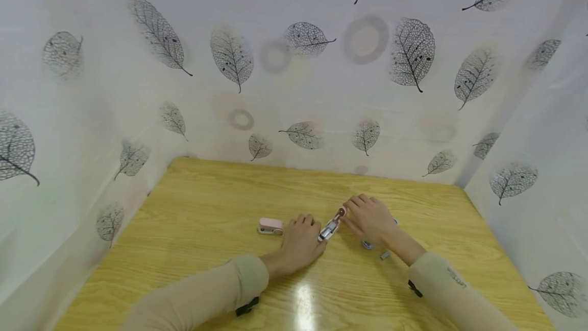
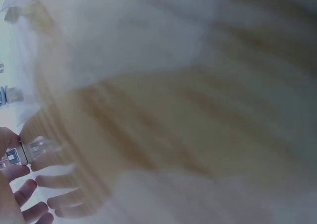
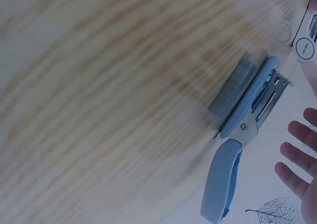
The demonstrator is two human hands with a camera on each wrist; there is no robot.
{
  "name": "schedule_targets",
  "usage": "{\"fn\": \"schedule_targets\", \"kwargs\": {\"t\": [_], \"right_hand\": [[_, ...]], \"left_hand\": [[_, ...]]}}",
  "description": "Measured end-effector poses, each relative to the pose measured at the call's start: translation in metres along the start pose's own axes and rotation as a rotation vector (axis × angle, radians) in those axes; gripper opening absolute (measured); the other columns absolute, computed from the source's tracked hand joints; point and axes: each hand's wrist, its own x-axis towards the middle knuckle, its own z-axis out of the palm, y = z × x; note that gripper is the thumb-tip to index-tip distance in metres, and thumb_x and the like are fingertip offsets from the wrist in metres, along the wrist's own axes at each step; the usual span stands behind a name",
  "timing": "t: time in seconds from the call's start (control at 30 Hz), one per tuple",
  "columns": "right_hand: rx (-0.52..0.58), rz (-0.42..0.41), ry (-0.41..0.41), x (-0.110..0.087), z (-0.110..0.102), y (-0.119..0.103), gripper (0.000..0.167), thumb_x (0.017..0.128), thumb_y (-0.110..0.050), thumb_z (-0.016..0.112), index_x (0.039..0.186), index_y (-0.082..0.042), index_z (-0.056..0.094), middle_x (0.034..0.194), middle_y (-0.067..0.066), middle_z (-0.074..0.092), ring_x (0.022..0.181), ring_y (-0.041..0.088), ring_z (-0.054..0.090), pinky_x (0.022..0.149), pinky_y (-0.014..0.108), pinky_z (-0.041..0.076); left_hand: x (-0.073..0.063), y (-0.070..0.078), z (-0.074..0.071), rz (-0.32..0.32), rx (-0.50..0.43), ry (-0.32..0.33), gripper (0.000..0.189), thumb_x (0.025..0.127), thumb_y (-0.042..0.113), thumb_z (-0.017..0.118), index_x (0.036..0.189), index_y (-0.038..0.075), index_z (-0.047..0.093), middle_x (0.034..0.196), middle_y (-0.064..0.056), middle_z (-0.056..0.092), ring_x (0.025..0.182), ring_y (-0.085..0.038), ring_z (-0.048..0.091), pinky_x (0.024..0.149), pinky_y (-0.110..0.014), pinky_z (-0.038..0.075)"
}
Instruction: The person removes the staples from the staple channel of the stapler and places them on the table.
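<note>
Between the hands is an opened white stapler (image 1: 329, 230), its metal staple channel showing and a reddish-brown part at its far end. My left hand (image 1: 300, 241) holds its near end; in the left wrist view the thumb and index finger (image 2: 16, 171) lie on either side of it. At the far end, the thumb and fingertips of my right hand (image 1: 371, 218) grip the stapler. The right wrist view shows a round logo on its white end (image 3: 304, 48), at the right thumb. In that view the other right fingers (image 3: 295, 154) are spread below.
A pink and white stapler (image 1: 270, 226) lies left of my left hand. An opened blue stapler (image 3: 237, 135), partly hidden under my right arm in the head view, has a grey staple strip (image 1: 385, 255) beside it. Leaf-patterned sheeting (image 1: 317, 86) borders the wooden table (image 1: 206, 193).
</note>
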Motion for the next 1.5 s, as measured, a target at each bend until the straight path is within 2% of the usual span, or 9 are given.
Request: {"fn": "schedule_targets", "kwargs": {"t": [0.23,0.4,0.67,0.9,1.17,1.3,1.5], "right_hand": [[0.066,0.121,-0.062,0.0,0.002,0.004,0.045,0.104,-0.047,0.062,0.125,-0.009,0.07,0.124,0.009,0.073,0.114,0.029,0.069,0.096,0.047,0.06],[0.053,0.125,-0.048,-0.002,0.005,0.008,0.042,0.102,-0.046,0.064,0.122,-0.01,0.071,0.119,0.008,0.073,0.108,0.029,0.07,0.09,0.047,0.061],[0.038,0.124,-0.033,-0.003,0.005,0.007,0.04,0.102,-0.045,0.066,0.118,-0.009,0.071,0.115,0.008,0.073,0.103,0.028,0.07,0.085,0.045,0.061],[0.097,0.205,-0.017,-0.006,-0.006,-0.003,0.039,0.101,-0.045,0.068,0.118,-0.01,0.071,0.115,0.008,0.074,0.105,0.029,0.072,0.085,0.043,0.062],[0.268,0.338,0.055,-0.01,-0.022,-0.02,0.033,0.097,-0.04,0.075,0.114,-0.011,0.073,0.108,0.007,0.077,0.095,0.026,0.075,0.063,0.033,0.058],[0.385,0.396,0.04,-0.01,-0.027,-0.027,0.027,0.098,-0.037,0.074,0.111,-0.013,0.073,0.105,0.004,0.078,0.091,0.024,0.075,0.066,0.032,0.058],[0.623,0.5,-0.001,-0.006,-0.029,-0.034,0.018,0.101,-0.029,0.072,0.107,-0.012,0.074,0.099,0.002,0.078,0.083,0.013,0.071,0.07,0.028,0.057]], "left_hand": [[0.005,0.002,0.002,0.001,-0.026,-0.01,0.032,0.098,0.049,0.071,0.109,0.019,0.074,0.106,-0.001,0.07,0.094,-0.016,0.06,0.079,-0.031,0.052],[0.008,0.002,0.005,0.0,-0.012,0.005,0.032,0.097,0.051,0.07,0.105,0.02,0.072,0.105,-0.001,0.069,0.091,-0.016,0.059,0.076,-0.031,0.05],[0.009,0.002,0.006,-0.013,-0.009,0.002,0.035,0.097,0.052,0.071,0.109,0.019,0.073,0.104,0.0,0.068,0.089,-0.015,0.057,0.074,-0.03,0.048],[0.009,0.002,0.007,-0.001,0.021,0.012,0.035,0.096,0.053,0.072,0.104,0.019,0.072,0.103,-0.001,0.068,0.088,-0.015,0.059,0.073,-0.03,0.05],[0.009,0.002,0.006,-0.006,0.013,-0.001,0.035,0.096,0.053,0.071,0.105,0.019,0.072,0.104,-0.001,0.069,0.089,-0.016,0.059,0.073,-0.03,0.049],[0.01,0.002,0.006,-0.006,0.009,-0.003,0.035,0.097,0.053,0.071,0.104,0.019,0.071,0.104,-0.001,0.069,0.088,-0.016,0.059,0.073,-0.03,0.049],[0.009,0.002,0.005,0.008,0.018,0.011,0.035,0.096,0.053,0.072,0.105,0.019,0.072,0.104,-0.001,0.069,0.089,-0.016,0.06,0.074,-0.03,0.049]]}}
